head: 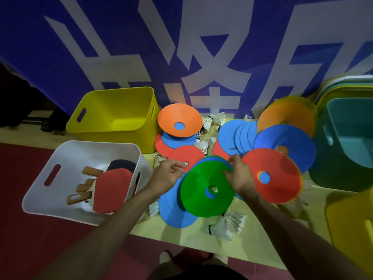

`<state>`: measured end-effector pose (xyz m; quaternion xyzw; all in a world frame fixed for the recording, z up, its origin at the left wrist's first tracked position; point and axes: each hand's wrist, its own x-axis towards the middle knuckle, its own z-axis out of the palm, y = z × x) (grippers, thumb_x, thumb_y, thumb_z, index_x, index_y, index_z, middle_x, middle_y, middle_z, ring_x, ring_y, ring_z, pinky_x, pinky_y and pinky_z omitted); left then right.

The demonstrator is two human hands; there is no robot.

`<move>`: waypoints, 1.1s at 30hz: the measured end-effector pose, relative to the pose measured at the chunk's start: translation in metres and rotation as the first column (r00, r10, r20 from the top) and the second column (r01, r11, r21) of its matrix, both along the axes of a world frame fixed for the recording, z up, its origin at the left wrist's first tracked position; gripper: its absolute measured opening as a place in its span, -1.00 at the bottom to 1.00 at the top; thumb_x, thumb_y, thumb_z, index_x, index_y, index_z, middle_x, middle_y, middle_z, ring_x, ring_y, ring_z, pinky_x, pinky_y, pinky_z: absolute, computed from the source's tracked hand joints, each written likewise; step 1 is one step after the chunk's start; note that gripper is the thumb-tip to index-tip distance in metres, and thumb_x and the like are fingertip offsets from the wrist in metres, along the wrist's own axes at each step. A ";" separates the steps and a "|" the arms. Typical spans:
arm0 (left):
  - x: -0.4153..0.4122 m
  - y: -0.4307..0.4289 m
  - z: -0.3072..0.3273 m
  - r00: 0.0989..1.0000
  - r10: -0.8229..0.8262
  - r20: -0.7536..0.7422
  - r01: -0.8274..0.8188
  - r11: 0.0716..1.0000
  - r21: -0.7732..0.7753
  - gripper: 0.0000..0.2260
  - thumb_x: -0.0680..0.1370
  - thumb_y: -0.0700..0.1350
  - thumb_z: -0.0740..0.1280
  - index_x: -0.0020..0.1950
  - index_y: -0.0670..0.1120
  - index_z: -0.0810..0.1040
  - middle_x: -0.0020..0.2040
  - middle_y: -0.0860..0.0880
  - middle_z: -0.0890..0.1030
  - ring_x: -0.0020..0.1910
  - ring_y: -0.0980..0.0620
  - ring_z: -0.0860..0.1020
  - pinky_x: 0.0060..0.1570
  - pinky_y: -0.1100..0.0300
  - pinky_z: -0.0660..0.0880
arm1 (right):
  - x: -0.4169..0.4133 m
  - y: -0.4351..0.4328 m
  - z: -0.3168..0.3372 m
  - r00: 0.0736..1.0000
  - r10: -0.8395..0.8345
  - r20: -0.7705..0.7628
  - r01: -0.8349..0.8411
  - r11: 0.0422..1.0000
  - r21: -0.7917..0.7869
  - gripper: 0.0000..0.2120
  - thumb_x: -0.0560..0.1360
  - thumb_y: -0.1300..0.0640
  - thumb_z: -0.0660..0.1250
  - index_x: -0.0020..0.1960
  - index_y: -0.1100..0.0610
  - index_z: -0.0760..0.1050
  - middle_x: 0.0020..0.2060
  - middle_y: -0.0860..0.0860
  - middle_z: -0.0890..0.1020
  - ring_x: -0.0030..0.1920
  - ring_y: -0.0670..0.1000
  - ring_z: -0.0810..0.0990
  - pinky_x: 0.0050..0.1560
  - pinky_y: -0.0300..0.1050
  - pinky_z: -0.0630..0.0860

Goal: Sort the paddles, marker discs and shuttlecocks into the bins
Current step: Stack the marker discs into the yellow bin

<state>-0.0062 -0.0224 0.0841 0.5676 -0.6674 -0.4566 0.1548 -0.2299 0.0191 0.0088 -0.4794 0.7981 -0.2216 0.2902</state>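
at far left a white bin [60, 156] holds the paddles [113, 188]: four wooden handles show, with one black face and red faces overlapping, so i cannot count the blades exactly. behind it stands a yellow bin [121, 136]. on the pale mat [262, 229] the marker discs lie in loose heaps: an orange disc [187, 116] on top of one blue and one red, another red just in front of them, then a green disc [201, 184] tilted over at least two blue ones. the left hand [167, 174] sits at the green disc's left edge with fingers curled, but i cannot tell whether it grips anything. the right hand [240, 174] has its fingers hooked over the green disc's top edge, pinching it. further right come a fan of about five blue discs [234, 136], one big blue, one blurred orange and one red disc [282, 172]. some eight white shuttlecocks [228, 223] are scattered between and beside the discs. at right stand a teal bin [319, 158] and a second yellow bin [347, 225].
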 end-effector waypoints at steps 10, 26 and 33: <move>-0.002 0.016 -0.023 0.990 0.107 0.091 -0.116 0.989 0.093 -0.84 0.56 -0.26 0.24 -0.03 -0.04 0.58 -0.10 -0.03 0.62 -0.07 -0.03 0.61 0.00 0.09 0.52 | -0.036 0.000 0.011 0.986 -0.098 -0.132 0.088 0.993 -0.078 -0.78 0.56 0.04 0.25 0.11 0.14 0.52 0.01 0.21 0.61 0.09 0.26 0.55 -0.01 0.08 0.47; -0.045 0.018 -0.062 0.979 0.204 -0.026 -0.189 0.943 0.273 -0.79 0.62 0.00 0.22 0.06 -0.13 0.50 -0.11 -0.12 0.56 -0.21 -0.05 0.59 -0.20 0.10 0.56 | -0.095 0.018 0.027 0.862 -0.499 0.092 0.506 0.857 -0.098 -0.74 0.56 0.08 0.28 0.04 0.29 0.53 -0.01 0.29 0.61 0.11 0.33 0.52 0.07 0.10 0.43; -0.058 0.011 -0.068 0.955 0.292 0.042 -0.295 0.937 0.188 -0.88 0.52 -0.21 0.39 -0.08 -0.14 0.44 -0.36 -0.11 0.50 -0.45 -0.04 0.48 -0.40 0.10 0.48 | -0.099 0.018 0.032 0.752 -0.601 0.272 0.634 0.771 -0.050 -0.80 0.52 0.13 0.30 -0.11 0.27 0.59 -0.12 0.25 0.63 -0.02 0.25 0.58 0.08 0.12 0.51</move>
